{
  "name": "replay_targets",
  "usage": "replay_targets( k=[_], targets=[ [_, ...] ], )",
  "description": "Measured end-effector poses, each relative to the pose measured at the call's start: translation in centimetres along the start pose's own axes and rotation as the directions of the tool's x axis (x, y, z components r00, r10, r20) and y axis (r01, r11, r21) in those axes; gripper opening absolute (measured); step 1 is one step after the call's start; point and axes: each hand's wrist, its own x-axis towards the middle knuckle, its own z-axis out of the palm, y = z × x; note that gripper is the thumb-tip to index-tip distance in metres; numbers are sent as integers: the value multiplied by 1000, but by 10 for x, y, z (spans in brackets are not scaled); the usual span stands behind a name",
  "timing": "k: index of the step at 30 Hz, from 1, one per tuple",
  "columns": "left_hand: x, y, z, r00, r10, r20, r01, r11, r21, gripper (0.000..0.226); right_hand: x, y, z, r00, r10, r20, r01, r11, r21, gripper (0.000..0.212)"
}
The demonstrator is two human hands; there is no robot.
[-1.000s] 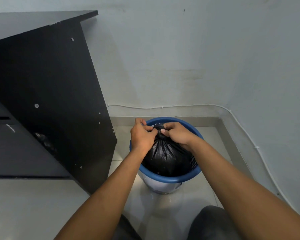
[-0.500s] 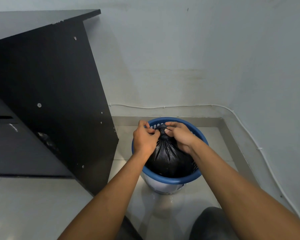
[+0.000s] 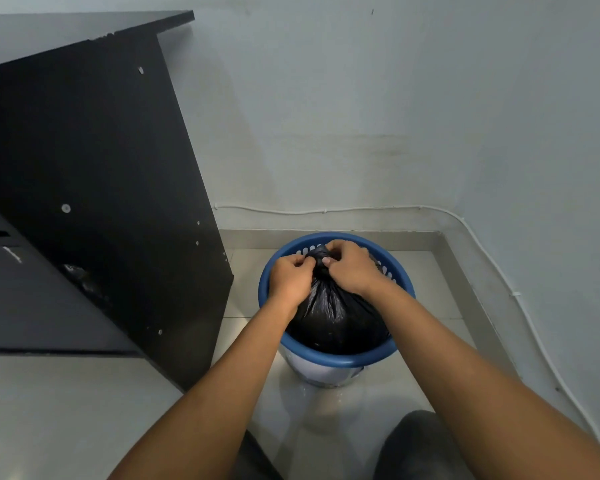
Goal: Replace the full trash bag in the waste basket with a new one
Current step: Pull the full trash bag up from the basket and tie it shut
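A full black trash bag (image 3: 336, 313) sits inside a waste basket with a blue rim (image 3: 329, 358) and a white body, standing on the floor in the room's corner. The bag's top is gathered into a bunched neck between my hands. My left hand (image 3: 290, 277) grips the neck from the left with curled fingers. My right hand (image 3: 350, 268) pinches the gathered plastic from the right, thumb against it. No other bag is in view.
A black cabinet side panel (image 3: 111, 188) stands close to the basket's left. Pale walls (image 3: 326, 116) meet in the corner behind it, with a thin white cable (image 3: 326, 211) running along them. My knees (image 3: 416, 445) are at the bottom edge over the tiled floor.
Both hands have stayed on the bag's neck and closed in nearer to each other, bunching the top tighter. The camera has shifted slightly.
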Motion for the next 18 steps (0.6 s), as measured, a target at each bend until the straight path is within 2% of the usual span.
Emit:
replay_targets(
  k=[1, 4, 8, 11, 14, 16, 18],
  targets=[
    [0, -1, 0, 1000, -13, 12, 14, 999, -43, 20, -2, 0, 3, 999, -23, -45, 25, 999, 48, 23],
    [0, -3, 2, 1000, -16, 18, 17, 997, -72, 18, -9, 0, 11, 983, -8, -181, 47, 977, 210, 41],
    [5, 0, 1, 999, -16, -28, 15, 1000, -10, 10, -11, -8, 12, 972, 49, -231, 11, 967, 255, 47],
    [8, 2, -3, 997, 15, -76, -10, 998, 65, 17, -11, -11, 11, 987, 109, -115, -54, 913, 405, 41],
    [4, 2, -1, 991, 42, -127, -30, 995, 97, 14, -14, -11, 5, 991, 78, 107, -129, 755, 643, 38],
    [4, 1, 1, 992, 32, -122, -25, 998, 56, 16, -14, -7, 0, 981, 25, 191, -158, 672, 724, 45],
    [5, 1, 3, 995, 2, -99, -8, 998, -58, 14, -12, -3, -4, 983, 6, 186, -140, 680, 720, 45]
  ],
)
